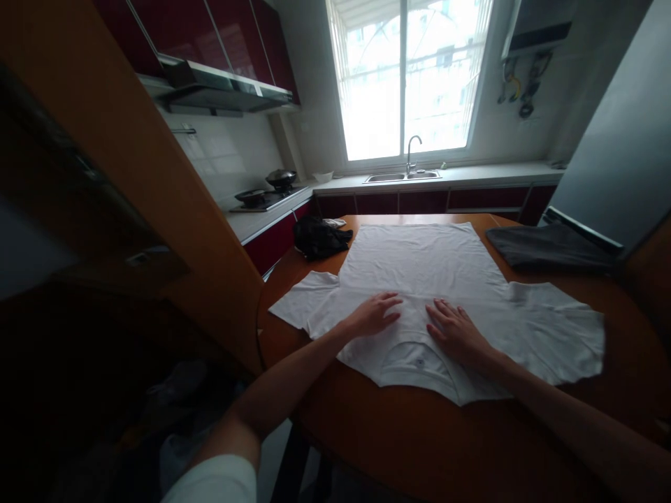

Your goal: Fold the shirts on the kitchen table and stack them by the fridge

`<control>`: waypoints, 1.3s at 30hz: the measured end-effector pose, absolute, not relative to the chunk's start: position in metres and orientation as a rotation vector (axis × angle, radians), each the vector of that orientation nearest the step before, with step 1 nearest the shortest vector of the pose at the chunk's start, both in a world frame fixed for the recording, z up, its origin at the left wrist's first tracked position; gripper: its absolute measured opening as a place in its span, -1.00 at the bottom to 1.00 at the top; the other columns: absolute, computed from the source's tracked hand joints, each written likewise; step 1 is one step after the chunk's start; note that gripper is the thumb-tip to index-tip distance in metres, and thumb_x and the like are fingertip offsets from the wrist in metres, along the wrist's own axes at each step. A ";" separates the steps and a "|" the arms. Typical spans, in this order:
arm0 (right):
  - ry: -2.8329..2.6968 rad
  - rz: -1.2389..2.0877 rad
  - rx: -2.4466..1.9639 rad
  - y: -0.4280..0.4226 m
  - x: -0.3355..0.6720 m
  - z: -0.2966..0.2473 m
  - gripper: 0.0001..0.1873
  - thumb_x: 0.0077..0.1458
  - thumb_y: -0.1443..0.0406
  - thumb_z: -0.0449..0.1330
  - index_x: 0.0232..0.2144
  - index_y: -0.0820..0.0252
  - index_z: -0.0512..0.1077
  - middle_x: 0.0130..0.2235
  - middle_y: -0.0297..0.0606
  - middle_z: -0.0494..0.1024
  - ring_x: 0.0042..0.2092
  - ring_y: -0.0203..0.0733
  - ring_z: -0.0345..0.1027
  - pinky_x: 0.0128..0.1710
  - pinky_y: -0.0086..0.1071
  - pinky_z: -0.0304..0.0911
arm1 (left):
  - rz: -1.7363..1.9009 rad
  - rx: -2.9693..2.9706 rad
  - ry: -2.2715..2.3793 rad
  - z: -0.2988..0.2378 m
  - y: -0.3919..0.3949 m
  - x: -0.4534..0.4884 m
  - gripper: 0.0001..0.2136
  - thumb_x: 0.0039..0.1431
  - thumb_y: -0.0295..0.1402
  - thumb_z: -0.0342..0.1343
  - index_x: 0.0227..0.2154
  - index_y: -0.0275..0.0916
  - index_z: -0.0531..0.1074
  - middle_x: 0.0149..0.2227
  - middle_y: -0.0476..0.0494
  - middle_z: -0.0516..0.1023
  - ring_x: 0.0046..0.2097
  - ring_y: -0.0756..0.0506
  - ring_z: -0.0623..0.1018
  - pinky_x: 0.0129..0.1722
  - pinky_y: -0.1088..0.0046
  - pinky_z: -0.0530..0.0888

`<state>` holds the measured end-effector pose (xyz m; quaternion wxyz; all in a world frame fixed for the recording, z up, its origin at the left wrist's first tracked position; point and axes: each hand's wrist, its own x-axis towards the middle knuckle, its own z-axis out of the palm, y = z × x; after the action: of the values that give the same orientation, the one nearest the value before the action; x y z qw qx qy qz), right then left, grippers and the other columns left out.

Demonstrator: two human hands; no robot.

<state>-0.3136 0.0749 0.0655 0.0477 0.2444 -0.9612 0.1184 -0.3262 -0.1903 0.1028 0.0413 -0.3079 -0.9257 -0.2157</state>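
A white T-shirt lies spread out on the wooden table, its neckline toward me and its hem at the far side. Both sleeves stick out to the sides, and light wrinkles run across the cloth. My left hand rests on the chest of the shirt, left of centre, with fingers apart. To the right of centre, just above the collar, my right hand lies flat on the fabric, fingers stretched out. Neither hand grips the cloth.
A black bundle of cloth sits at the table's far left edge. Folded dark grey fabric lies at the right. Behind are a sink, a stove with pans and a fridge. A wooden door frame stands left.
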 end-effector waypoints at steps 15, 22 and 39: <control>-2.875 0.332 0.733 0.078 -0.317 0.054 -0.43 0.34 0.10 -0.10 0.28 0.20 0.30 0.38 -0.01 0.19 0.40 0.07 -0.01 0.33 0.08 -0.02 | -0.839 0.263 -2.839 0.135 -0.367 -0.363 -0.59 0.19 -0.30 0.25 0.08 -0.32 0.48 0.15 -0.33 0.51 0.17 -0.25 0.50 0.16 0.36 0.37; -2.873 0.324 0.729 0.078 -0.318 0.055 -0.43 0.34 0.10 -0.09 0.28 0.18 0.29 0.38 -0.01 0.18 0.40 0.08 0.00 0.32 0.09 -0.01 | -0.714 0.633 -2.843 0.126 -0.425 -0.361 -0.46 0.07 -0.24 0.36 0.09 -0.34 0.45 0.08 -0.39 0.55 0.07 -0.25 0.57 -0.03 0.44 0.45; -2.875 0.299 0.732 0.078 -0.318 0.055 -0.43 0.35 0.09 -0.11 0.27 0.20 0.30 0.38 0.02 0.18 0.40 0.10 0.00 0.32 0.10 0.00 | -0.578 0.879 -2.989 0.128 -0.439 -0.354 -0.81 -0.13 -0.29 0.39 -0.50 -0.29 0.55 -0.42 -0.23 0.62 -0.21 -0.27 0.63 -0.28 0.42 0.45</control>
<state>-0.3179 0.0779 0.0548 0.0797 0.2448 -0.9611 0.0999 -0.3540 -0.4391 0.1283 -0.0135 0.2775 -0.9431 -0.1825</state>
